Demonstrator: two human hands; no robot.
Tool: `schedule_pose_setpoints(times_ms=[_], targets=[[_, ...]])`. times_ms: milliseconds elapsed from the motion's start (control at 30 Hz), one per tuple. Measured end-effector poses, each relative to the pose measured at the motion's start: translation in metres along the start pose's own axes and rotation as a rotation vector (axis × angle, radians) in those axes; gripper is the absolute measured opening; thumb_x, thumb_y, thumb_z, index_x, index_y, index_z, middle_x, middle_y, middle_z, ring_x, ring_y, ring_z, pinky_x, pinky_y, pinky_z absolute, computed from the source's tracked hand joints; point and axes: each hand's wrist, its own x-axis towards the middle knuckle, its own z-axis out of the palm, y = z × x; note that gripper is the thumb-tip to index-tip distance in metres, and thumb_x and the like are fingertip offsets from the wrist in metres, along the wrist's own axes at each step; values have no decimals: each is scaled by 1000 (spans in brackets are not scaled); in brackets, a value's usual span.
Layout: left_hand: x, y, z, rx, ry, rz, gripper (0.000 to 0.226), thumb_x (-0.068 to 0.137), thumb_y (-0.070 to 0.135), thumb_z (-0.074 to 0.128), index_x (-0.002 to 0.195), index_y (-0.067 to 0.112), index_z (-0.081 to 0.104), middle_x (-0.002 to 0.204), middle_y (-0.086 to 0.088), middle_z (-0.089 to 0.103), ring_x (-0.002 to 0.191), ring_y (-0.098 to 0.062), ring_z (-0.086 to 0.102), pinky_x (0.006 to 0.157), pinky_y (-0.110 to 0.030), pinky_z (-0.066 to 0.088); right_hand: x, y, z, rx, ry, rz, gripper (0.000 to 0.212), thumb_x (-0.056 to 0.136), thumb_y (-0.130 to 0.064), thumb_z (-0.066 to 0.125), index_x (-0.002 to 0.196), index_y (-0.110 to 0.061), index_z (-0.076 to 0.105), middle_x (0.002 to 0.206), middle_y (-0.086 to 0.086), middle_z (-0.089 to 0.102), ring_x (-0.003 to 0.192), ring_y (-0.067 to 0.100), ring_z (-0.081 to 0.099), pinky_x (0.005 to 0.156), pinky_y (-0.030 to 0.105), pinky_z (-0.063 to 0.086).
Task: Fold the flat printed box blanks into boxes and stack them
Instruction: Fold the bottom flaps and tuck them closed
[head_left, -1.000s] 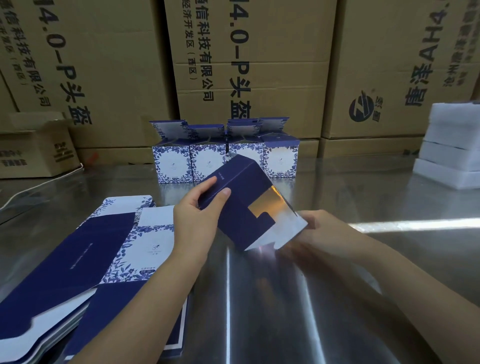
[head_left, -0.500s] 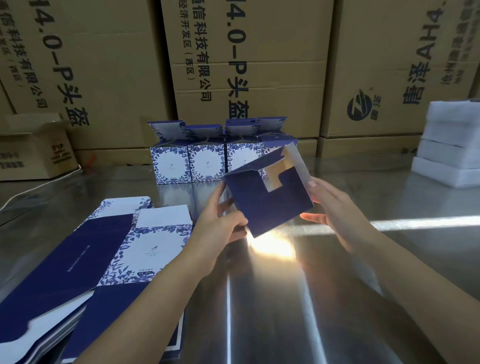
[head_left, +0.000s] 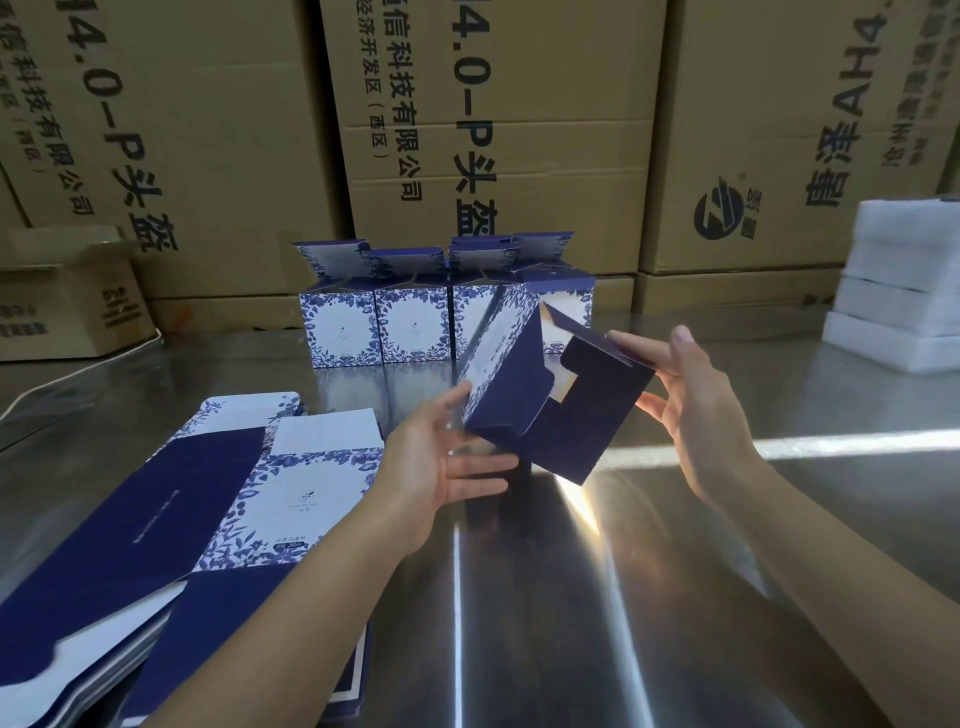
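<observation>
A half-folded navy and floral box (head_left: 545, 415) hangs tilted above the steel table (head_left: 675, 597), its dark bottom flaps turned toward me and one flap standing partly open. My right hand (head_left: 696, 410) pinches its right side between fingers and thumb. My left hand (head_left: 447, 457) touches the box's lower left edge with the thumb, its fingers stretched out below. A row of folded boxes (head_left: 410, 327) with top flaps up stands behind. The pile of flat printed blanks (head_left: 208, 493) lies at the left.
Large brown cartons (head_left: 498, 130) wall off the back of the table. A small open carton (head_left: 67, 301) and a white cable (head_left: 78, 369) sit at the far left. White foam blocks (head_left: 904, 291) are stacked at the right edge.
The box was lifted off the table and turned so its bottom faces me. My left hand's grip loosened to straight fingers, and my right hand moved onto the box's right side.
</observation>
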Motion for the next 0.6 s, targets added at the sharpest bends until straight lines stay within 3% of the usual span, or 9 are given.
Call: schedule_pose_setpoints(times_ms=[100, 233, 333, 467, 600], targets=[[2, -2, 0, 36, 43, -105, 43, 100, 37, 26, 128, 17, 53, 105, -19, 67, 73, -29, 70, 56, -31, 55, -2, -1, 1, -71, 8, -37, 51, 90, -50, 28, 97, -29, 74, 106, -13, 72, 107, -5, 58, 87, 24, 40], [6, -6, -4, 160, 94, -174, 44, 98, 47, 32, 120, 19, 59, 114, -17, 65, 83, -25, 64, 65, -35, 52, -5, 3, 5, -165, -13, -60, 51, 90, -53, 28, 83, -38, 77, 109, -15, 70, 114, 2, 55, 101, 37, 38], [8, -9, -7, 246, 114, -190, 45, 96, 51, 35, 119, 20, 59, 104, -11, 65, 80, -21, 61, 62, -32, 49, -6, 7, 7, -198, -36, -54, 51, 88, -56, 29, 84, -39, 76, 112, -13, 69, 119, 7, 53, 108, 46, 34], [10, -10, -7, 336, 95, -211, 53, 94, 58, 33, 118, 20, 60, 109, -6, 67, 93, -21, 63, 56, -28, 48, -7, 6, 8, -219, -53, -52, 53, 82, -64, 31, 84, -37, 77, 114, -10, 68, 120, 8, 53, 109, 47, 33], [14, -13, -9, 420, 118, -198, 54, 91, 62, 35, 111, 22, 64, 111, -4, 66, 100, -22, 61, 75, -34, 49, -10, 6, 11, -230, -49, -83, 54, 79, -65, 34, 82, -32, 77, 110, -12, 69, 117, 5, 54, 109, 44, 34]])
